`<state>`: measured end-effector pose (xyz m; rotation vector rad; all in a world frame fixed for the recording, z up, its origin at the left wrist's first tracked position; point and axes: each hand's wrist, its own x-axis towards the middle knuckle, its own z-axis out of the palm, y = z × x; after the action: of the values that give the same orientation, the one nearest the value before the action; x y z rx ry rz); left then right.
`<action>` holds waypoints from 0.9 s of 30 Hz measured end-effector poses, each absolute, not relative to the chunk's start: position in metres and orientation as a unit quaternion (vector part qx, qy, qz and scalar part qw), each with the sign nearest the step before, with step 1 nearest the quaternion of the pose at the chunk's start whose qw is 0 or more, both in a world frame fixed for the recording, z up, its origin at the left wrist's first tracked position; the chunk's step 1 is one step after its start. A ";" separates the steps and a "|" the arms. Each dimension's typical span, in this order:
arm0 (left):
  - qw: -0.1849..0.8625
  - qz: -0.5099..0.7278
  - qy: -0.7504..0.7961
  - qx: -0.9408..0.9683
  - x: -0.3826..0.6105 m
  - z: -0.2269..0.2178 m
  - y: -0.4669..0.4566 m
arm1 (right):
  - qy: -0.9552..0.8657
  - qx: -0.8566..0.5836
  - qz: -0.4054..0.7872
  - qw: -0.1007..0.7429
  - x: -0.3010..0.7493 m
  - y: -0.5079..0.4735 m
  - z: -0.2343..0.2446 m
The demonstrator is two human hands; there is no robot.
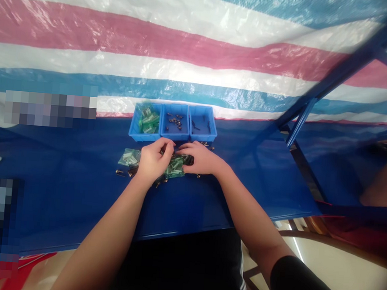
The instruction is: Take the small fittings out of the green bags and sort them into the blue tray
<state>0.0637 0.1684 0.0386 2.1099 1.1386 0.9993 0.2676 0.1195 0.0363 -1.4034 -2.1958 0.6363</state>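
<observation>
My left hand (155, 158) is over a pile of small parts, thumb and fingers pinched together. Whatever lies between its fingertips is too small to make out. Across from it, my right hand (199, 158) rests on the pile's right side, thumb and fingers apart. Between the hands lies a clear greenish bag (176, 166) of pale metal pieces. A second small bag (129, 157) of similar pieces lies left of my left hand. Loose screws (120, 172) are scattered around, and more small fasteners (209, 146) lie behind my right hand. Both hands partly cover the pile.
Three joined blue bins stand behind the hands: the left bin (143, 136) has bagged pieces, the middle bin (174, 136) small screws, the right bin (203, 136) a few dark thin parts. A blue frame post (302, 122) rises at right; a striped sheet (187, 50) hangs behind the blue table (188, 207).
</observation>
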 end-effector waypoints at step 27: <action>0.276 0.358 0.423 0.785 0.063 0.036 0.169 | -0.738 -0.575 0.298 0.191 0.290 0.113 0.060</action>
<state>0.0633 0.1692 0.0356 2.1092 1.1375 0.9624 0.2903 0.1130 0.0598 -1.6142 -2.0735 0.8371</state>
